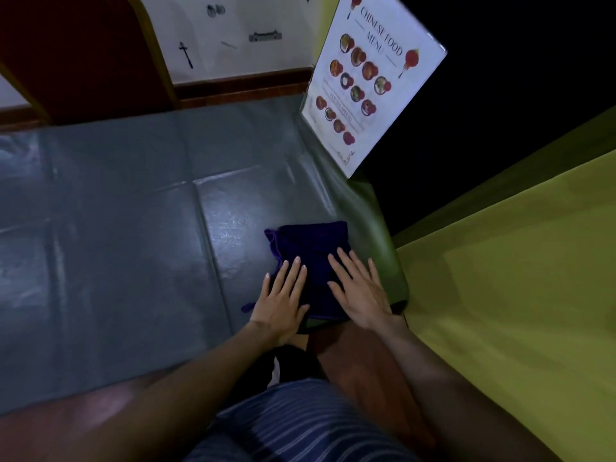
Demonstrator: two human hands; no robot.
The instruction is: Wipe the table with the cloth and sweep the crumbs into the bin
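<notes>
From the head view, we press both flat hands, left hand (283,295) and right hand (360,291), fingers straight, on the dark cloth (313,248) at the desk (133,228) corner near 4 o'clock. We judge wiping underway; next we need a sweep toward 9 o'clock. No bin or crumbs show.

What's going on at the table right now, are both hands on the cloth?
Yes. A person presses the dark purple cloth flat on the grey table cover with both hands: the left hand on its left part, the right hand on its right part, fingers straight. The cloth lies at the table's near right corner. A Chinese food menu stands at the far right edge. No crumbs or bin show in this view.
</notes>
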